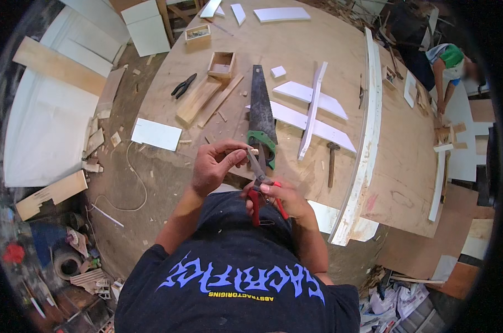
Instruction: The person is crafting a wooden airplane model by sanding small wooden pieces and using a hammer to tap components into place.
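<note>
My right hand (287, 200) grips red-handled snips (260, 175) in front of my body. Their grey blades point away from me and stand apart. At the blades sits a small pale piece of wood (254, 151), pinched by the fingertips of my left hand (215, 164). Just beyond, a handsaw (259, 102) with a green handle lies on the worktable (207, 28), its handle partly behind the snips. A hammer (332, 164) rests to the right of the saw.
White boards (312, 125) lie crossed right of the saw. Pliers (183, 86), a small wooden box (222, 64), a wood block (199, 100) and a white panel (156, 134) are to the left. A long white strip (362, 150) spans the table's right side. Far right, another person (446, 61) works.
</note>
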Demonstrator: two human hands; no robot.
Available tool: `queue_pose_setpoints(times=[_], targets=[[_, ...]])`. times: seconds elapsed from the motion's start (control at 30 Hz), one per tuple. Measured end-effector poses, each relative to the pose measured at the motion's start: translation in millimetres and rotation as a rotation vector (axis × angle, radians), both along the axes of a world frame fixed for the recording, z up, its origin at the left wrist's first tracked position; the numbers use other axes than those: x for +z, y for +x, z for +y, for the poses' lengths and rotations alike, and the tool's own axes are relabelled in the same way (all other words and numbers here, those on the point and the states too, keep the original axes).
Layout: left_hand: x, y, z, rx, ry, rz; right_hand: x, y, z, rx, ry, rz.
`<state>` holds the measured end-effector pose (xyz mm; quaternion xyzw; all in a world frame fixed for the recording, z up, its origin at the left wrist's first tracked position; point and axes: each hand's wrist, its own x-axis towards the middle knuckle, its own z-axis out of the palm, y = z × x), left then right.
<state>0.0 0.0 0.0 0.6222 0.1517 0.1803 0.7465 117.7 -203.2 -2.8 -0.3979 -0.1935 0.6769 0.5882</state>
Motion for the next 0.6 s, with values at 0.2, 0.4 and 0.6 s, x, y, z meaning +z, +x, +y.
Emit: queue_pose_setpoints(times=[0.2,0.4,0.6], targets=[[-1.6,-0.7,-13.1,0.056,-0.027,-0.001,0.3,-6.8,-7.6,-0.08,-0.08,0.054],[-12.8,4.5,-17.6,0.159,-0.082,0.014,-14.3,0.0,-15.9,-0.386,0.06,0.144],[-22.5,2.6,-7.7,0.121,-0.107,0.159,-36.6,28.1,-22.4,-0.525,0.041,0.029]])
